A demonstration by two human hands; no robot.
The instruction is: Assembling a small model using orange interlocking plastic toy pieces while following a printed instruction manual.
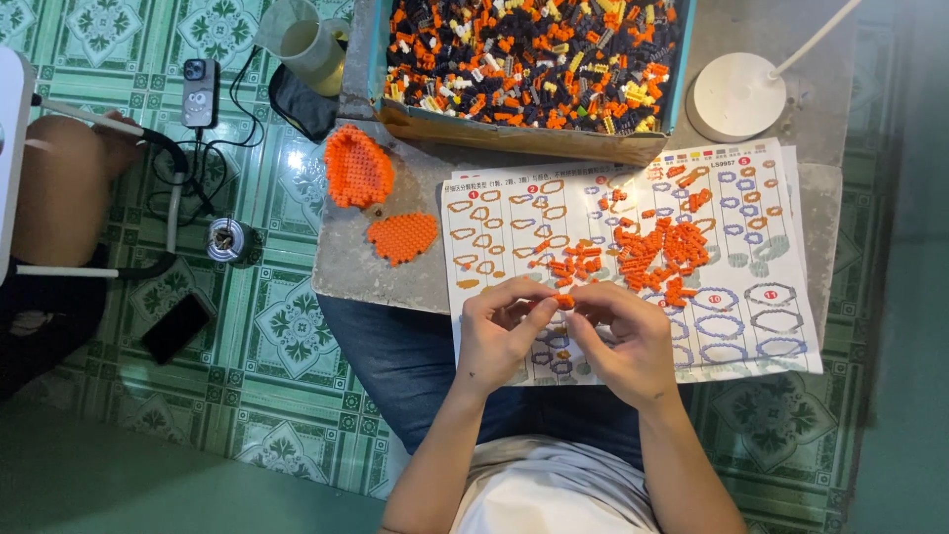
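Orange bricks (563,300), a small cluster of them, sit pinched between the fingertips of both hands, held just above the near edge of the sheet (633,267). The left hand (499,336) and the right hand (628,341) are drawn close together, thumbs and forefingers closed on the cluster from either side, so the step in hand looks like pressing tiny bricks onto each other; whether another brick is being added or only seated cannot be told at this size.

Past the hands, a loose pile of orange pieces (657,252) lies spread on the sheet, which shows rows of outlined shapes and rests on the grey surface (346,267). Left of the sheet lie two finished orange plates, a smaller one (402,237) and a larger one (358,166) beyond it. Farther still stands an open box (534,59) full of mixed orange, black and yellow bricks, with a white lamp base (738,96) to its right.

A next move would likely call for steady pressure and fine alignment of studs, since the pieces are very small.
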